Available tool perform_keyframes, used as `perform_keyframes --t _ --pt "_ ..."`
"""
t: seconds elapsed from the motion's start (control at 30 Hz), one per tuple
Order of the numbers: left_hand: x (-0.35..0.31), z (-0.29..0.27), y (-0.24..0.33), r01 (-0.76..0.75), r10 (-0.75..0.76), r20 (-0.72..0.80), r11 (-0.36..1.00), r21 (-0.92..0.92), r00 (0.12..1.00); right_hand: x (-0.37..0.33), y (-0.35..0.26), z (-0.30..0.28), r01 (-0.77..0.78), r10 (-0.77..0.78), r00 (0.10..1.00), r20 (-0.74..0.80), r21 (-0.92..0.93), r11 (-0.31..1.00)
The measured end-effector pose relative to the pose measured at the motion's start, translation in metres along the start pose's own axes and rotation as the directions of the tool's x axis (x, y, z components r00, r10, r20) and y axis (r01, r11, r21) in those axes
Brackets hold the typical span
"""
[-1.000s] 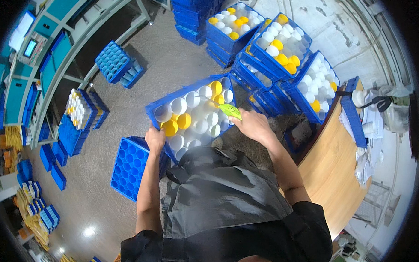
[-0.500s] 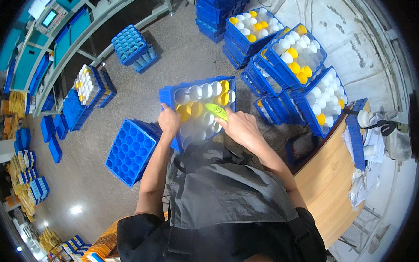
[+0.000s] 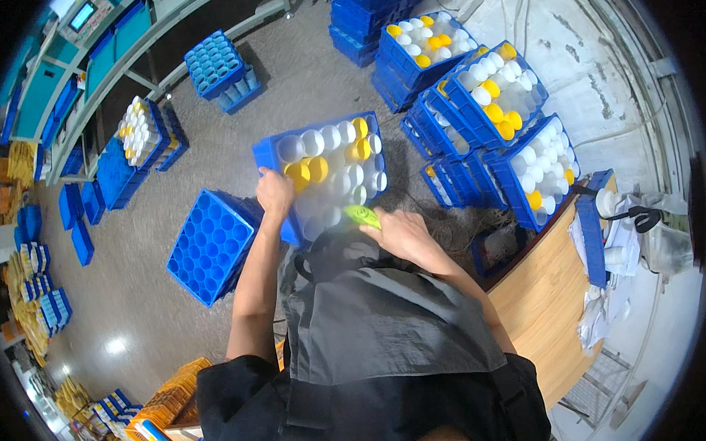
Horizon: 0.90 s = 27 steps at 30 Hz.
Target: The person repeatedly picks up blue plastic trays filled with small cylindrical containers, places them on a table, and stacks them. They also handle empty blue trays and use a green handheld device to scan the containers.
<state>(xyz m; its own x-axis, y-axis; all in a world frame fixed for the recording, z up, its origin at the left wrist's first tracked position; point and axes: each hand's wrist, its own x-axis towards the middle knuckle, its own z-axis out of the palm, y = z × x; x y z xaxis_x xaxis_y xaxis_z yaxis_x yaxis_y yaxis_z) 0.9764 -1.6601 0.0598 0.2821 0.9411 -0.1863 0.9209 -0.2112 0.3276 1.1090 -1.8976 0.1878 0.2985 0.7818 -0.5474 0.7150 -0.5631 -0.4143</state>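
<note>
My left hand (image 3: 275, 194) is closed on the left rim of a blue crate (image 3: 268, 155) in front of me. The crate holds rows of white cups (image 3: 311, 140) and some yellow cups (image 3: 298, 176), open ends up. A whitish haze blurs the cups in its middle and near part. My right hand (image 3: 400, 233) is wrapped around a lime-green handheld tool (image 3: 362, 215), held over the crate's near right part. The tool's far end is blurred, so its exact kind cannot be made out.
A blue crate with round compartments (image 3: 214, 245) stands to the left. Stacked blue crates of cups (image 3: 512, 98) line the wall on the right. A wooden tabletop (image 3: 542, 292) lies at the near right. Light-blue tubes in a crate (image 3: 214, 64) stand farther off.
The lime-green tool has moved toward me, from the crate's middle to its near right part. The crate and my left hand have shifted slightly away and left.
</note>
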Motion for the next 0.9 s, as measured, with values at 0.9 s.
perform_keyframes --t 0.9 --pt "-0.003 -0.022 -0.066 0.2 -0.194 0.046 0.951 -0.236 0.98 0.042 0.084 -0.029 -0.334 0.34 0.936 -0.095 0.08 0.939"
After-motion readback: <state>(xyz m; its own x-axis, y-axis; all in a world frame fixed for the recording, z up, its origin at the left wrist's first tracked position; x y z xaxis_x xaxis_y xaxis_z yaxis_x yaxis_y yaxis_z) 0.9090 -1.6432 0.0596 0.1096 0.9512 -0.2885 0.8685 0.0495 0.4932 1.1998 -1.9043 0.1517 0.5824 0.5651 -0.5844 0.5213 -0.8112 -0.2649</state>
